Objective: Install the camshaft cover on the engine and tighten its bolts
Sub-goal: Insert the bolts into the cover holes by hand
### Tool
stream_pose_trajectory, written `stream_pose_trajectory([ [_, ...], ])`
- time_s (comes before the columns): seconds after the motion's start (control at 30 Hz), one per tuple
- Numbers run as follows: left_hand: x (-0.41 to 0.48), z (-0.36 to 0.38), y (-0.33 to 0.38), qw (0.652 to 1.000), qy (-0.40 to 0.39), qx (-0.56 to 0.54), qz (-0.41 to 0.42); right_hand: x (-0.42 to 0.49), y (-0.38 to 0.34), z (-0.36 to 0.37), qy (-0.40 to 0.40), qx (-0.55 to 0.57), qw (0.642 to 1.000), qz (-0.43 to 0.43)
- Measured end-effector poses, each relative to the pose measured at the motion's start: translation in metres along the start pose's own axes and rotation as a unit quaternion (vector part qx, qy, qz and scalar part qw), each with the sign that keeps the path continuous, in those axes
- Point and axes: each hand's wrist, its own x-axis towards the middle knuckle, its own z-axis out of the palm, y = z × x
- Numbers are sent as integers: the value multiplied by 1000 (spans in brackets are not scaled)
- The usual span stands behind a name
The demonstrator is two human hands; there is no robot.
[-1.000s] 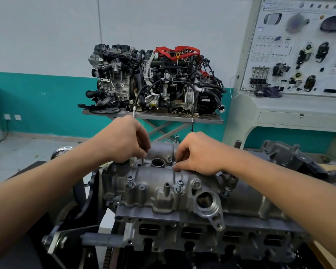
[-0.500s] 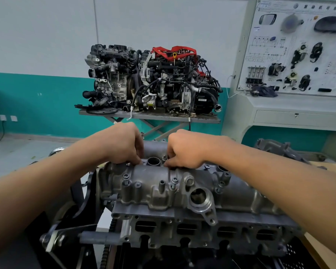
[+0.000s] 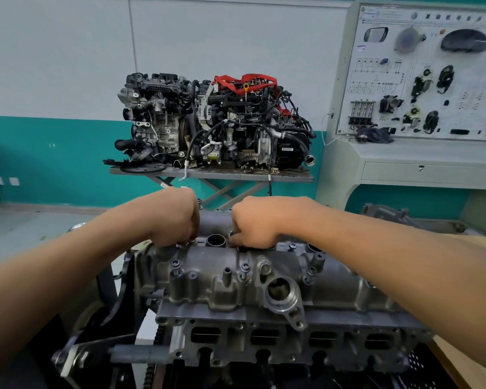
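Note:
The grey cast camshaft cover (image 3: 236, 279) sits on top of the engine (image 3: 264, 341) in front of me. Several bolts (image 3: 245, 267) stand in its near edge. My left hand (image 3: 171, 217) rests on the cover's top, left of a round well (image 3: 216, 240), fingers curled down and pinched on a small bolt at the cover. My right hand (image 3: 254, 220) is just right of that well, fingertips pressed down on another bolt. What the fingertips hold is mostly hidden under the hands.
A complete engine (image 3: 213, 122) stands on a metal table (image 3: 211, 174) against the far wall. A training panel with car parts (image 3: 421, 74) is at the right. Another grey casting (image 3: 387, 214) lies on a wooden bench at the right. The engine stand's black bracket (image 3: 115, 313) is lower left.
Both hands have dropped lower onto the top of the cover and shifted slightly left. The view has tilted up a little.

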Motion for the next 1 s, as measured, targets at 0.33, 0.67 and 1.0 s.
stream_pose_trajectory([
  [0.33,5,5,10,999,-7,36,-18,-1,-5,-5,-50,-46,997,-23],
  [0.67,5,1,10,999,-25,46,1,1,-13,-3,-70,-106,992,-17],
  [1.0,6,3,11,999,-1,51,-14,5,-9,-3,-61,-86,994,-4],
])
